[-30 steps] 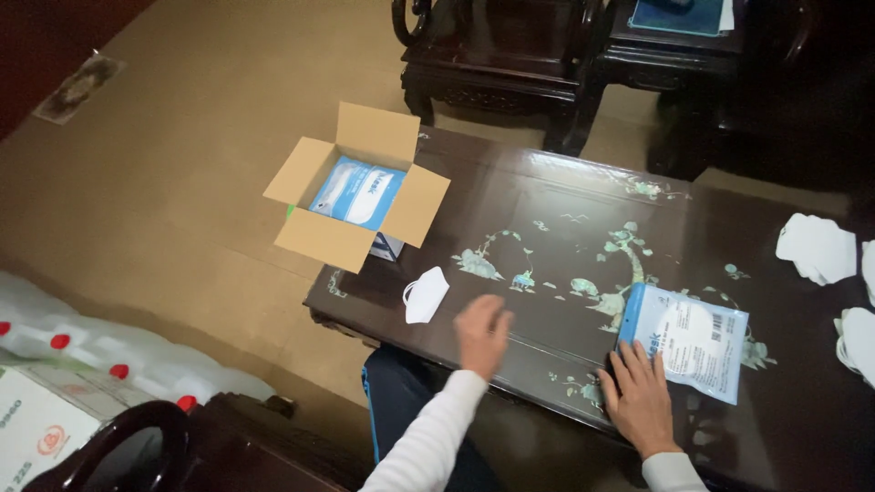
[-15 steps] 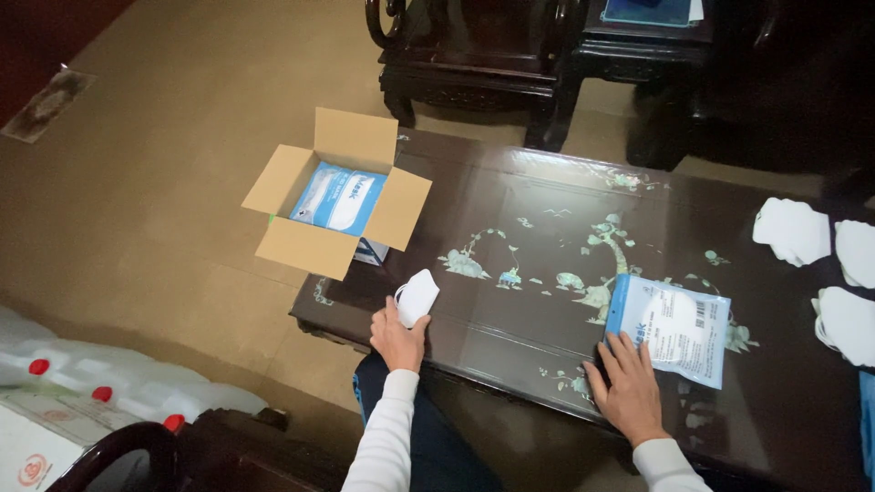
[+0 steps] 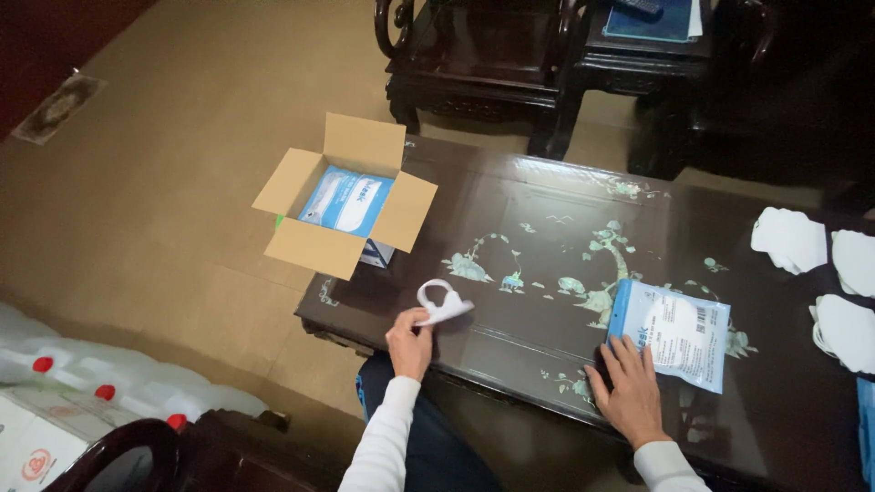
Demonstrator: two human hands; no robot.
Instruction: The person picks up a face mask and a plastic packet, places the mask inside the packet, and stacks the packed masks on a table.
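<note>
Left hand point(image 3: 410, 339) pinches a white mask point(image 3: 443, 305) up by its edge, so the loop dangles. Right hand point(image 3: 629, 387), fingers spread flat, pins the blue-edged pouch point(image 3: 673, 333) on the table point(image 3: 538, 200); open box point(image 3: 342, 202) sits at ten o'clock.

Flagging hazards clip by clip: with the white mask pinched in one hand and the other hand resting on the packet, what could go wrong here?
1. The left hand pinches the white folded face mask only by an edge, so it might slip onto the dark inlaid wooden table.
2. The open brown cardboard box overhangs the table's corner; a nudge could tip it off.
3. The right hand only touches the blue-and-white flat plastic packet at its corner, so it could slide.
</note>
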